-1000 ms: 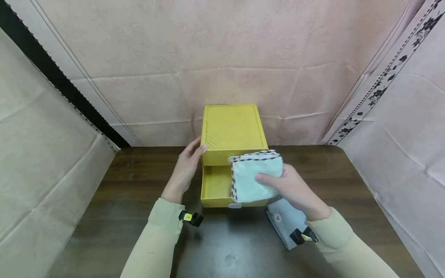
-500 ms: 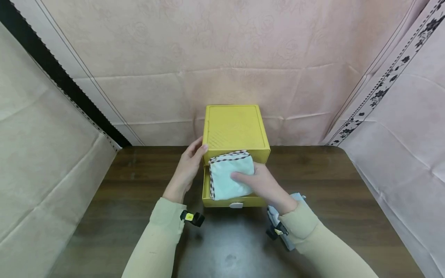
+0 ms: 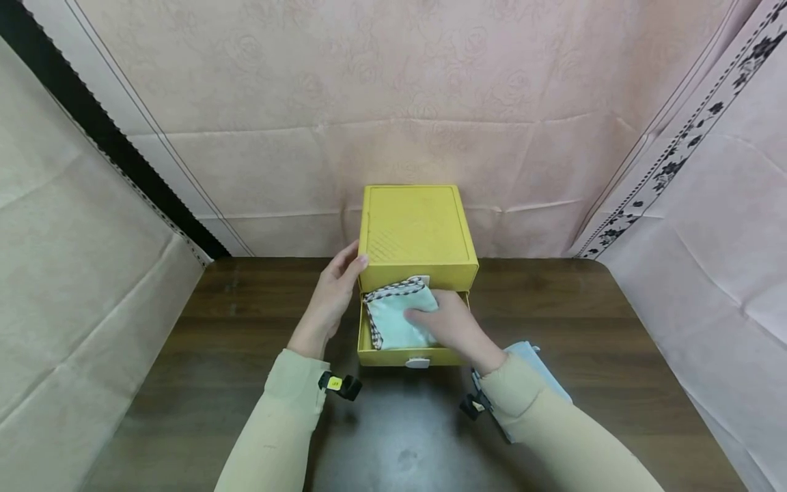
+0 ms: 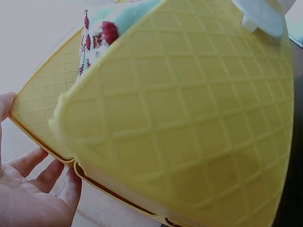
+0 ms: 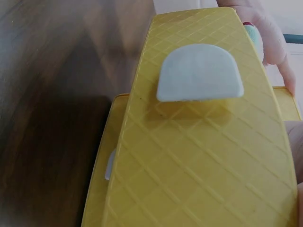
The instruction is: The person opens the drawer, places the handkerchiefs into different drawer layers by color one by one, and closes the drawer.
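My right hand pinches a folded mint-green cloth with dark checked trim, thumb on top. The cloth lies tilted within the pulled-out lower drawer of a yellow two-drawer box, its trimmed far edge up against the upper drawer. My left hand rests against the box's left side, thumb at the front corner. The left wrist view shows those fingers along the yellow wall and a bit of cloth above the drawer's edge. A white pull stands out from the drawer front in the right wrist view.
A folded light-blue cloth lies on the dark wooden table, partly covered by my right forearm. Pale patterned fabric hangs behind the box and along both sides.
My right hand has carried the mint-green cloth leftward over the open drawer and then lowered it in. My left hand keeps its place on the box.
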Action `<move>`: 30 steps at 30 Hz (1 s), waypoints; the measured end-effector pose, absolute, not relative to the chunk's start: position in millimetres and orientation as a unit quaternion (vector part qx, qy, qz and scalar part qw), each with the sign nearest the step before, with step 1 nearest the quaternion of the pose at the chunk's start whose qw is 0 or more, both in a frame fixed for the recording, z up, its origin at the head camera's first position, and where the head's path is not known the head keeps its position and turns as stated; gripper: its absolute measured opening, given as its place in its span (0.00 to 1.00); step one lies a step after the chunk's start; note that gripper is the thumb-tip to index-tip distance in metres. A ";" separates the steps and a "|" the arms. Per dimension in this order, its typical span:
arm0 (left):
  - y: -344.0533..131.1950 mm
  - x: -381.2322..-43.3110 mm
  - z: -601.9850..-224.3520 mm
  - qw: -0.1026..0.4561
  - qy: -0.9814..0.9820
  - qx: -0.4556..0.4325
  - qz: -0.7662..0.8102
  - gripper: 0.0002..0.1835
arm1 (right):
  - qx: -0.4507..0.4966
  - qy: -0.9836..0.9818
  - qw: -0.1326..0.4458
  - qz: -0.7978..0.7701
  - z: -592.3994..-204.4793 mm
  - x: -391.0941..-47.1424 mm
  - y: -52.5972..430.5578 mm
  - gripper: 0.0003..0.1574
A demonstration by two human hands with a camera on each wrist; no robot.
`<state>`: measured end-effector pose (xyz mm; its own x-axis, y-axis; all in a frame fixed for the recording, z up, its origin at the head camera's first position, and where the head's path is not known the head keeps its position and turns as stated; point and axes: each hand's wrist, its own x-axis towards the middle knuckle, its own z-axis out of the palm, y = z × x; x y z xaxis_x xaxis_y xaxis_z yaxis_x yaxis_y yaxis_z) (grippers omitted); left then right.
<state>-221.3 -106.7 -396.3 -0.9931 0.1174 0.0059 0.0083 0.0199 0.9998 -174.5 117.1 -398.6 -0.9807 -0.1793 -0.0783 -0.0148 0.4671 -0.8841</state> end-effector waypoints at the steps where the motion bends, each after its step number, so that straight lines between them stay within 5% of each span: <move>1: -106.9 -221.4 -396.2 0.040 0.713 0.044 0.699 0.32 | -0.061 0.855 0.078 -0.509 -397.9 -174.1 117.3 0.20; 14: -106.7 -220.1 -396.3 0.036 0.709 0.044 0.703 0.34 | -0.084 0.902 -0.009 -0.423 -391.1 -172.9 125.7 0.25; 30: -106.2 -218.9 -396.5 0.039 0.707 0.036 0.705 0.34 | -0.072 0.962 0.055 -0.256 -396.5 -181.2 114.9 0.29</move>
<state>-218.9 -106.2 -396.5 -0.9942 0.1070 -0.0040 -0.0038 0.0023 1.0000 -181.2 114.9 -396.5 -0.9838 -0.1657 -0.0687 -0.1096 0.8584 -0.5011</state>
